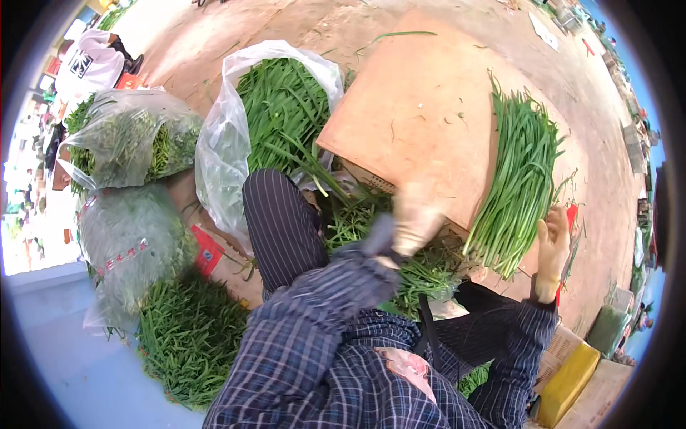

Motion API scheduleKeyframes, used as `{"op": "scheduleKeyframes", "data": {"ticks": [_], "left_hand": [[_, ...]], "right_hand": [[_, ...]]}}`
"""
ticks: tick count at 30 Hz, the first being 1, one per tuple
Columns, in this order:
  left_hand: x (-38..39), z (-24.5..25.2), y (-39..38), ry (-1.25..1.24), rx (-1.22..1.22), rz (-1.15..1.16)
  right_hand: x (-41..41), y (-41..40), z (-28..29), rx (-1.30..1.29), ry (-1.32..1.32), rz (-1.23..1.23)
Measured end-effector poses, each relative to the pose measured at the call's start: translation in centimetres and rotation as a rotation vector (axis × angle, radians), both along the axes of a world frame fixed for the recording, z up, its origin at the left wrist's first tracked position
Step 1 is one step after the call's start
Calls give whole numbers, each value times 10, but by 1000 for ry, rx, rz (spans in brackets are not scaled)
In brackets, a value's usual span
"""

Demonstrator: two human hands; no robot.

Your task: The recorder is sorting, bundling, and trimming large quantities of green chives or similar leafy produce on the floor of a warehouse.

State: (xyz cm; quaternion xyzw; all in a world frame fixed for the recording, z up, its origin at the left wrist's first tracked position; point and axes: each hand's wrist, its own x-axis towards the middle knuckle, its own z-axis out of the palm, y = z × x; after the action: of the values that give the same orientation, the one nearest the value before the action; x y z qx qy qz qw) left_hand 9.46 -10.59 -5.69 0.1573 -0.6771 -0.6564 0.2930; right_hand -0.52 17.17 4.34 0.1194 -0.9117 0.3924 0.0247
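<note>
My left hand, in a pale glove and blurred by motion, is at the near edge of a wooden board. My right hand, also gloved, is beside the stalk ends of a bundle of long green leaves, perhaps garlic chives, at the board's right side. Its palm shows and its fingers are slightly bent, with no plain hold on anything. Whether my left hand holds something is not clear. Loose green trimmings lie below the board, between my legs. An open plastic bag stands left of the board, full of similar leaves.
Filled plastic bags of greens are stacked at the left, above a dark green heap. A red packet lies near them. A yellow block rests on cardboard at the lower right. A person sits at the upper left.
</note>
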Motion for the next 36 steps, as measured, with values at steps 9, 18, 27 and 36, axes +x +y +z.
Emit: {"op": "scheduleKeyframes", "data": {"ticks": [9, 18, 27, 36], "left_hand": [[40, -166, -170, -849, 174, 805], [63, -166, -156, -607, 345, 436], [94, -68, -39, -379, 907, 27], [116, -66, -25, -193, 1029, -586]], "right_hand": [[75, -288, -154, 199, -377, 717], [78, -319, -248, 333, -626, 738], [92, -223, -118, -77, -815, 482], [105, -191, -99, -50, -874, 629]]}}
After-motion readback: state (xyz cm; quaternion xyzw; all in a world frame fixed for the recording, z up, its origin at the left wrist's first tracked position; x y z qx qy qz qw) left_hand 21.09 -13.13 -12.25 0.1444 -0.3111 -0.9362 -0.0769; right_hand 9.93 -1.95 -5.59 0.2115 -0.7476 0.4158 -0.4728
